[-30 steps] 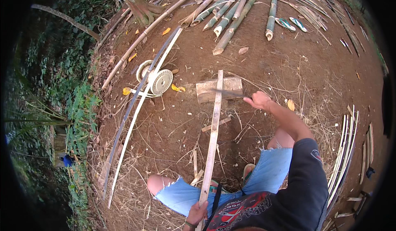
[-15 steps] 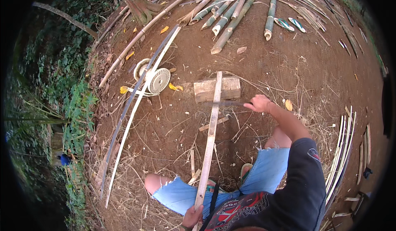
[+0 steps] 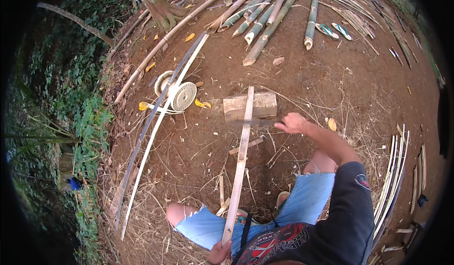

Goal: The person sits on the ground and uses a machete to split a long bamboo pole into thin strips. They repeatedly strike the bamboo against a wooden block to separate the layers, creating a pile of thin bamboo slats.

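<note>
Far L, green undergrowth (image 3: 92, 123) edges the dirt (image 3: 194, 132); next in, a long dark strip (image 3: 143, 133) & a pale strip (image 3: 147, 152) lie nearly side by side, passing over two round white slotted parts (image 3: 184, 96), one partly hidden; yellow leaves (image 3: 202, 104) nr them.

Then, bottom edge L of centre, L hand (image 3: 220, 252), fingers clamped round the near end of a split bamboo strip (image 3: 240, 165), close by the denim (image 3: 198, 225) of the L leg; strip runs up the middle, away from the body, far end over a squared wood block (image 3: 264, 105); how hard it bears on the block, can't tell; a short offcut (image 3: 253, 143) shows beneath it.

Dark blade (image 3: 262, 121) crosses the strip just on the block's near side, approx. square to it; it's blurred, so can't say if the edge bites; R hand (image 3: 291, 123) is fisted at its R end, handle hidden; hands well apart, each w/ its own hold.

Step in hand, as I read it: blade work on the strip's face, prob. scraping or shaving; next move calls for L hand firm, strip steady vs block, blade at an even angle, L fingers out of its path.

Up top, bamboo poles (image 3: 268, 35) fan out; R of them, flip-flops (image 3: 341, 31); far R, a bundle of thin pale slats (image 3: 391, 170).
</note>
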{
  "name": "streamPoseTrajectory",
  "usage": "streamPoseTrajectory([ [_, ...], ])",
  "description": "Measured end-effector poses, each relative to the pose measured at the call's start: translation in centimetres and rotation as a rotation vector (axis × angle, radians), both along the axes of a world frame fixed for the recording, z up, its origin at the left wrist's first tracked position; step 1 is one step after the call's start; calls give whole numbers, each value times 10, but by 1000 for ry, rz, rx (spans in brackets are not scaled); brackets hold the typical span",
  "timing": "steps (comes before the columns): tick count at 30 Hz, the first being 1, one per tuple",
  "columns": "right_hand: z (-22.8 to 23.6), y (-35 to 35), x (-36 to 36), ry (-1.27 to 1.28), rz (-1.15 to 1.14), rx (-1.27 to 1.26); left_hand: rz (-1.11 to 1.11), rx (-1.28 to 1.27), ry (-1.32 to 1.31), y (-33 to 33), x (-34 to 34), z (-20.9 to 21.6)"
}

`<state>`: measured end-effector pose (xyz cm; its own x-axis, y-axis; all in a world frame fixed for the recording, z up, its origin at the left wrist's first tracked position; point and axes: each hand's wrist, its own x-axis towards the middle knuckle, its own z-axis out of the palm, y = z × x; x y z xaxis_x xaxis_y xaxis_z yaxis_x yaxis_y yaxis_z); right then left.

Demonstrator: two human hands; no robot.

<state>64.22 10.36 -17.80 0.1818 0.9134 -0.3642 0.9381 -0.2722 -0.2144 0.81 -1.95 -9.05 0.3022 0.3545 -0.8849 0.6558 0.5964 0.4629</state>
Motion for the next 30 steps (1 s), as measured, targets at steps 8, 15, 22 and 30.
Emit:
streamPoseTrajectory([
  [8,-4,13,19,-29,-195,-22,-532,531,251,-13,-19,-18],
  [15,-13,16,45,-68,-357,-4,-187,223,98,-26,-58,-59],
  [22,-5,0,8,13,-38,-62,-23,20,150,-14,-16,5],
  [30,-16,29,5,128,-522,-34,-149,256,95,-5,8,26],
])
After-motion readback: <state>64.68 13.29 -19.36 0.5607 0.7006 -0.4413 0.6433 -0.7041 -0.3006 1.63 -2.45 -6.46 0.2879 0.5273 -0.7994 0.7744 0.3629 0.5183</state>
